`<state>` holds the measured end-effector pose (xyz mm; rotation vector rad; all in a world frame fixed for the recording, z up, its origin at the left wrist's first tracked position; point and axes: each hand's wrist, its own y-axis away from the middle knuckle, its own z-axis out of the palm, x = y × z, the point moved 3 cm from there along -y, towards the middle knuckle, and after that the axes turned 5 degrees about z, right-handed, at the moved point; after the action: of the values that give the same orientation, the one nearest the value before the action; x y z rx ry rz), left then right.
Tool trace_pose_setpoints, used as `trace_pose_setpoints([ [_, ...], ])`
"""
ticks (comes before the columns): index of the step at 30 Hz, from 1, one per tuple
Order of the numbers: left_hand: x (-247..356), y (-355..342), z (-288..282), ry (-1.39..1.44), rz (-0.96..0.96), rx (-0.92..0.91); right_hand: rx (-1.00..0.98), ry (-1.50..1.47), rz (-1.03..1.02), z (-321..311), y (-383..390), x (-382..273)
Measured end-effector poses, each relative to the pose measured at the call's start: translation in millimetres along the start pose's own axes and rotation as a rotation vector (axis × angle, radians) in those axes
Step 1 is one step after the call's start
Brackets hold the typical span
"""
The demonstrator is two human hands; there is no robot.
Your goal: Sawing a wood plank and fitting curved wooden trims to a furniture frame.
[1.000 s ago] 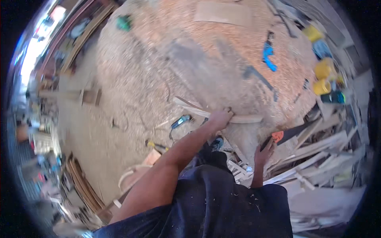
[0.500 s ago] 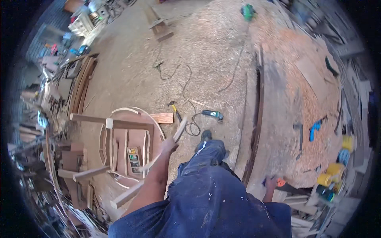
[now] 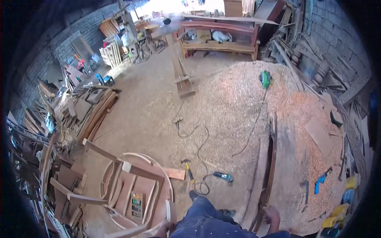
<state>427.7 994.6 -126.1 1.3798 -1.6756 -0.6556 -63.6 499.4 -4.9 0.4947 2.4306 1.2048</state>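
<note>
Showing beside an upturned round table, a curved wooden strip is grasped by the fingers of the left hand; whether the right hand's fingers, near a long dark timber, are clenched or released cannot be told.

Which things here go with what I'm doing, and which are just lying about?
Likely part of it:
curved strip, in your left hand
round frame, beside that hand

Apparently lying about:
hammer
grinder
green tool
blue tool
</note>
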Motion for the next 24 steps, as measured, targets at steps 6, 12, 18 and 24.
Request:
trace_pose_setpoints([
  [6,64,-57,-52,0.378,0.057,0.11,-0.115,-0.204,-0.237,41,10,-77],
  [12,142,-122,-182,0.161,0.297,0.331,-0.191,-0.256,0.044,108,29,-95],
  [18,206,-161,-357,0.328,0.418,0.548,0.032,0.226,-0.31,195,-44,-128],
  [24,256,-122,-464,0.756,0.381,0.638,-0.208,0.037,-0.216,188,59,-329],
])
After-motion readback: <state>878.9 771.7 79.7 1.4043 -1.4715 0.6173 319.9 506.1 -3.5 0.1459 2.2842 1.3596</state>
